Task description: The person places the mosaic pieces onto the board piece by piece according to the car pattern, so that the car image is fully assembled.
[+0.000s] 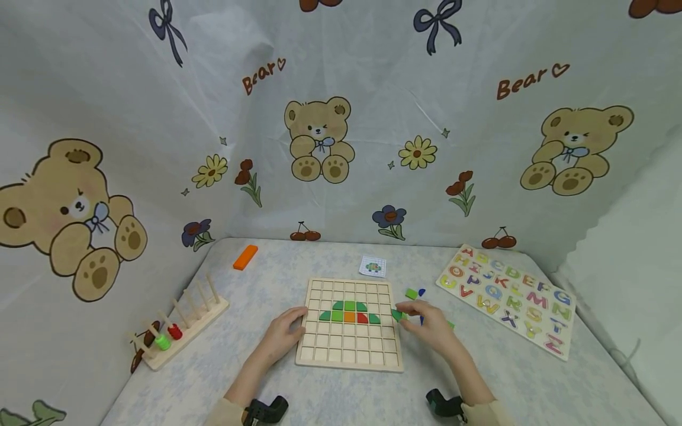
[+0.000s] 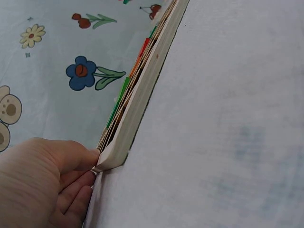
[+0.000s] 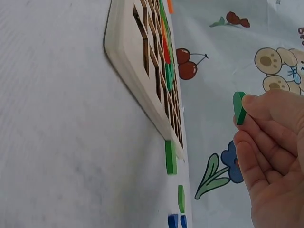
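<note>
My right hand had its grip closed on a small dark green piece, pinched between thumb and forefinger, raised above the pale, blue-mottled bench. The piece stuck out to the left of my fingertips, towards the square, pale wooden grid board, and in the head view it showed right at the board's right edge. Its long axis seemed to run left to right and its broad face roughly level with the bench, though I saw it almost edge-on and could not be sure of its outline.

My left hand gripped the board's left edge, thumb uppermost, so my right was clearly the nearer to the piece. The coloured pieces set in the grid lay to the left of my right grip, in two rows. The near row, which ended on the right in a dark green rounded piece, lay at about the depth of the piece I held, with bare cells between. Beyond my right fingers, on the bench, lay a loose light green square piece with a dark blue piece just beside it.
</note>
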Available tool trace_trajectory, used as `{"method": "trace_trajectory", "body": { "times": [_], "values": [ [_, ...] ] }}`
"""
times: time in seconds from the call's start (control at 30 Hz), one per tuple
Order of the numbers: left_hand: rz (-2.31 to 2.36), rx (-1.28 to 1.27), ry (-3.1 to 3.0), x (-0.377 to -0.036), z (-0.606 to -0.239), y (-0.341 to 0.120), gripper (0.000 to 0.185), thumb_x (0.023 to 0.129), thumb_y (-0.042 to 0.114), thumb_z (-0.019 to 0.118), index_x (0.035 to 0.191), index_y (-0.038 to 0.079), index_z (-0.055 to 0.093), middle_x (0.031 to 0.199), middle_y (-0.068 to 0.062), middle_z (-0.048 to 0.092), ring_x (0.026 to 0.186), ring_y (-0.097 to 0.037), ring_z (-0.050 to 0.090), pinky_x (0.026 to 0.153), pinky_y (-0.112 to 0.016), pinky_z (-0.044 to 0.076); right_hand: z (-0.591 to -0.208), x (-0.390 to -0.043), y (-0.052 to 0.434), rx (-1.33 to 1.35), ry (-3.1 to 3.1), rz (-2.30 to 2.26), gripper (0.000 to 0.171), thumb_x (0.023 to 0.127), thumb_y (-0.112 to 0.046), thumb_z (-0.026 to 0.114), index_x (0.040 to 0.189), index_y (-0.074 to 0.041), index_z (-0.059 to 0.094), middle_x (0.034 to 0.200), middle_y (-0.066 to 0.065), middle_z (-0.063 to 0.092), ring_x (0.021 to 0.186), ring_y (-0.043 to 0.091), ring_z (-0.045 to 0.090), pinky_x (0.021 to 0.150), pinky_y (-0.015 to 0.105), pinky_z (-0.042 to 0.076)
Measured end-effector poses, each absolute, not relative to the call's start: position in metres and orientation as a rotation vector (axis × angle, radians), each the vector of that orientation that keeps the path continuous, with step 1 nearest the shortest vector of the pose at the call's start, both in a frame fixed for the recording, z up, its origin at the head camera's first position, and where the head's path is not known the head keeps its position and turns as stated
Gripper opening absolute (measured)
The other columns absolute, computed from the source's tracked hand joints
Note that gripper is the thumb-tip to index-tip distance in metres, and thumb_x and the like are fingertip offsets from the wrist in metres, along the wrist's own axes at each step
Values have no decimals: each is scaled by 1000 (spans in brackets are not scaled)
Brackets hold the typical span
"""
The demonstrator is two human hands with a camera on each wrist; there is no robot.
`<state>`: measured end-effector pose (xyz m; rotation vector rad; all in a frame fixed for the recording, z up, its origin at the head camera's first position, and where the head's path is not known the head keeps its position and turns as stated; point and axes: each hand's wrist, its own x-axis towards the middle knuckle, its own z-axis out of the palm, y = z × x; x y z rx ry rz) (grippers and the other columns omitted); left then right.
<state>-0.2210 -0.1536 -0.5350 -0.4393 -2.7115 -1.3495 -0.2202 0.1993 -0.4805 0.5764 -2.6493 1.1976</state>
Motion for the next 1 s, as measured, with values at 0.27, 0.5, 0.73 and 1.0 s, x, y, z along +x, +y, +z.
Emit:
{"method": "trace_trajectory", "body": {
  "times": [0.27,0.5,0.73,1.0],
  "values": [
    [-1331,-474,-2700,-222,-536,-156,44,91,8,61,133,2,53,137,-14,48,128,-31,42,102,-49,37,-480,-224,169,643,-2668,1270,29,82,-4,71,111,-2,67,104,2,65,97,26,60,85,46,51],
    [-1323,-495,-2700,-222,-536,-156,44,91,6,60,133,1,53,137,-15,48,127,-31,42,102,-49,37,-479,-228,143,775,-2622,1281,28,84,-7,71,112,-4,67,106,1,65,97,24,60,84,43,51],
    [-1345,-502,-2700,-220,-535,-156,44,91,6,60,133,0,52,137,-16,47,128,-33,41,102,-50,36,-477,-232,117,852,-2608,1353,27,85,-8,70,112,-3,66,107,1,64,98,23,61,83,43,52],
    [-1334,-512,-2719,-222,-537,-157,44,92,10,60,135,2,51,138,-14,47,128,-32,41,102,-50,36,-476,-234,87,967,-2591,1355,28,85,-9,70,112,-1,66,108,4,64,98,26,60,83,44,52]
  ]
}}
